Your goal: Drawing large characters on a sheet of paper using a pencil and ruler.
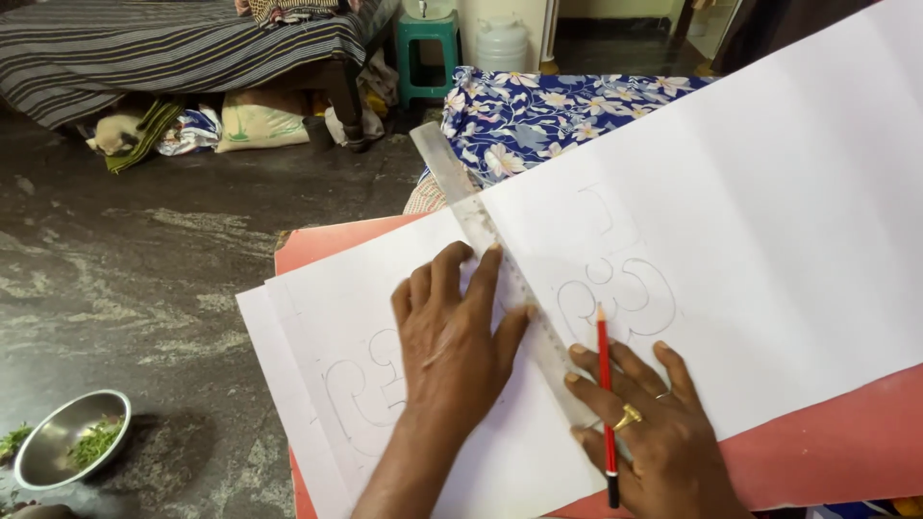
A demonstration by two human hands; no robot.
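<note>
Red pencil (606, 404) stands pinched in your right hand (663, 442) at the lower centre of the frame, its tip on the white paper (769, 211). Your left hand (452, 336) lies open and flat, pressing the ruler (500, 259) across the sheet. Lower left sits a steel bowl (67, 447); a striped bed (173, 43) fills the upper left.

A home — striped bed (173, 43), stone floor (144, 259)
</note>
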